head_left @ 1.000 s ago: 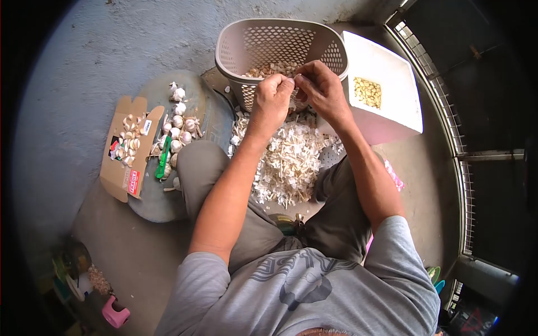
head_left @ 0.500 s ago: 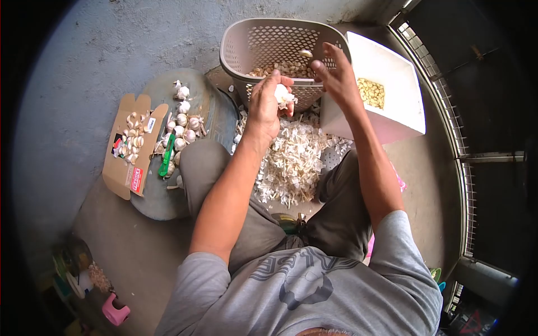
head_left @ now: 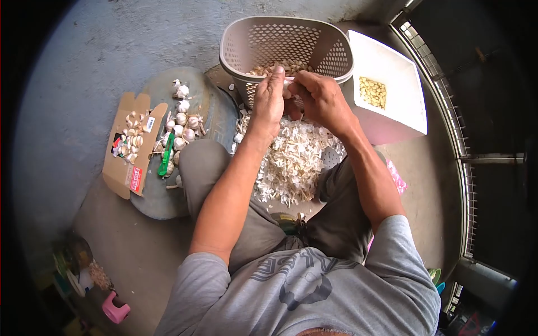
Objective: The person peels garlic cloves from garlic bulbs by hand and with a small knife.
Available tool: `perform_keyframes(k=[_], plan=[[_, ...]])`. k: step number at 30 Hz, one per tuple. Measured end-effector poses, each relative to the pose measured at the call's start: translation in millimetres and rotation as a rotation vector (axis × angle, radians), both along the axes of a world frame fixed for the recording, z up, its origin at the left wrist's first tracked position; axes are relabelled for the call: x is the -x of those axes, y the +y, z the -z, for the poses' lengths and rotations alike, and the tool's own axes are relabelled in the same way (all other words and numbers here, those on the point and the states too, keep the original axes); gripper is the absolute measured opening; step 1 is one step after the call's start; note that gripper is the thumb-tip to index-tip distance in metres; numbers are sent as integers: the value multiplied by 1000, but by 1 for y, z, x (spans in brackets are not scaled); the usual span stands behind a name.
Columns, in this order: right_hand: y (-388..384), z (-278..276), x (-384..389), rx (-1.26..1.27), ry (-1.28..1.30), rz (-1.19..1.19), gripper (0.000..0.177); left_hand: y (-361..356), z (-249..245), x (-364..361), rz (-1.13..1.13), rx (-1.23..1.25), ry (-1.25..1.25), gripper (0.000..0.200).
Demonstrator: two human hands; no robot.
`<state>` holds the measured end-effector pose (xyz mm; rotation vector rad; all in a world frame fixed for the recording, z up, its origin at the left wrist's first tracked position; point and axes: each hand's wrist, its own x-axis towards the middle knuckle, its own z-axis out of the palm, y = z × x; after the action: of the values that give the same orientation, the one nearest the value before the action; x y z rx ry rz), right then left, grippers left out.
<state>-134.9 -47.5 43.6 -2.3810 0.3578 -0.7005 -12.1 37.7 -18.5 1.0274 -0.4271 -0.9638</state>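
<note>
My left hand (head_left: pixel 270 102) is closed round a garlic bulb (head_left: pixel 287 88), mostly covered by the fingers of both hands. Against its right side, my right hand (head_left: pixel 322 101) pinches at the same bulb with bent fingers. Both hands are just over the near rim of a perforated taupe basket (head_left: pixel 330 47), whose bottom holds loose garlic cloves (head_left: pixel 263 69). Below the hands lies a heap of papery garlic skins (head_left: pixel 291 162) between my knees.
On the left, a round grey surface (head_left: pixel 216 106) bears several whole garlic bulbs (head_left: pixel 181 119), a green cutter (head_left: pixel 167 157) and opened cardboard (head_left: pixel 115 179) with cloves (head_left: pixel 131 140). At right stands a white foam box (head_left: pixel 392 112) containing peeled cloves (head_left: pixel 372 92).
My right hand has come down and left from above the basket to the bulb in my left hand. The clove seen in the air near it is no longer there.
</note>
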Motion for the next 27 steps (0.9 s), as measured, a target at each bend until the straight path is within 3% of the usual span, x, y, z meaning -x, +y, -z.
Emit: perform_keyframes(k=[3,7,10,11,14,18,21,24,27], plan=[[4,-2,3,-149,-7,64,25,1,-3,-1,61,-20,-28,48],[-27,21,-4,-362,-56,-20,35,-9,1,0,-51,157,-289,51],[-19,22,2,-500,0,-40,34,-4,-1,-3,20,25,-273,46],[-20,32,0,-394,-47,-71,36,-6,1,-4,-26,33,-271,42],[-12,29,-3,-649,56,-124,36,-10,5,-4,-152,27,-307,35],[-9,32,-9,-693,-45,-218,34,-6,-7,-1,-244,-4,-485,37],[1,28,-7,-960,-9,-172,31,1,-19,1,-288,-63,-600,38],[5,29,-9,-889,-54,-148,27,4,-29,2,-328,-76,-671,40],[6,33,-11,-1163,-128,-224,24,5,-31,1,-368,-106,-772,44]])
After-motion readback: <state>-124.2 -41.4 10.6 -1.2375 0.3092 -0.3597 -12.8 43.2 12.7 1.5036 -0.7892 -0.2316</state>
